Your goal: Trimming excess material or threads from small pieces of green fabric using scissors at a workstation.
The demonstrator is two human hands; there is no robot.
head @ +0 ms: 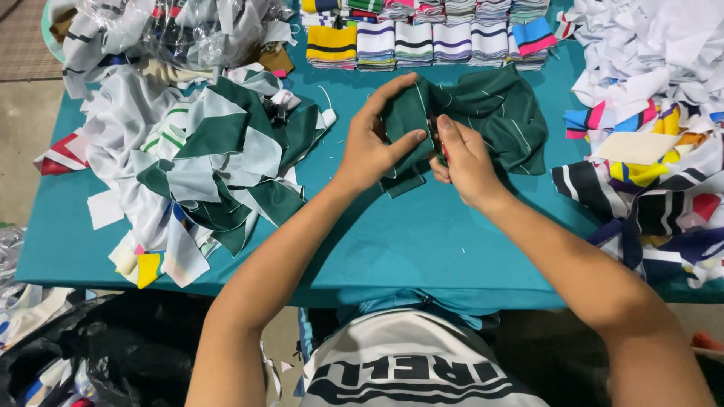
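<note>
Both hands at mid-table: left hand point(373, 147) pinches the dark green pinstriped cloth piece point(483, 120), right hand point(464, 162) clamps a small red tool, barely visible, against it. Teal cloth-covered table point(422, 241), green-and-white scrap heap point(204, 162) left, striped folded bands point(430, 38) behind, concrete floor point(23, 143).

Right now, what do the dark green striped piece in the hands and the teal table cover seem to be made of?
The dark green piece with thin white stripes looks like soft matte knit fabric: it folds and bunches. The teal table cover looks like smooth matte cloth, probably woven; it shows faint creases.
</note>
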